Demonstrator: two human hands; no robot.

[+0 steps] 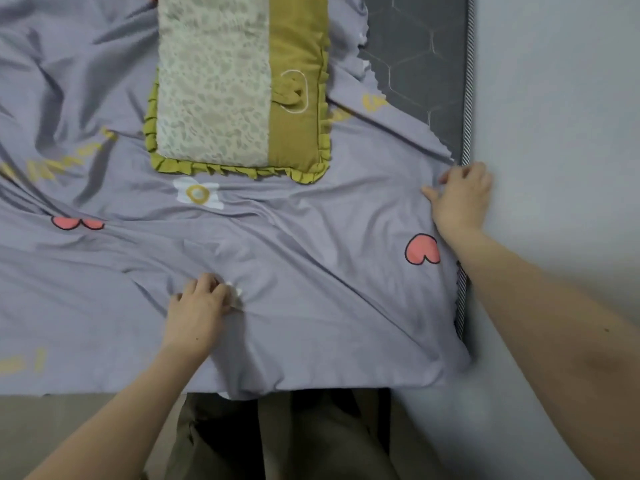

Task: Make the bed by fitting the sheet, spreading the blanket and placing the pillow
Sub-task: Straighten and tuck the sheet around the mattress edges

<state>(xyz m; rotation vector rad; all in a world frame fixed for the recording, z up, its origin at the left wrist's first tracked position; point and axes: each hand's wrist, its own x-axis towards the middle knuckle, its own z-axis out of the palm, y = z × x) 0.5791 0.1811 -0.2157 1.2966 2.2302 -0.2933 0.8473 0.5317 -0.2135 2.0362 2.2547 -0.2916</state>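
A lilac sheet (311, 271) printed with pink hearts and a white flower covers most of the bed and is wrinkled. On it, at the top middle, lies a pillow (239, 84) with a pale speckled panel and an olive frilled edge. At the top right the dark grey mattress (422, 71) shows bare where the sheet stops short. My left hand (199, 306) pinches a fold of the sheet near the front edge. My right hand (462, 199) grips the sheet's edge at the mattress side, against the wall.
A pale wall (554, 133) runs along the bed's right side, touching the mattress edge. The near edge of the bed is at the bottom, with my legs in olive trousers (284, 438) and a beige floor (69, 431) below it.
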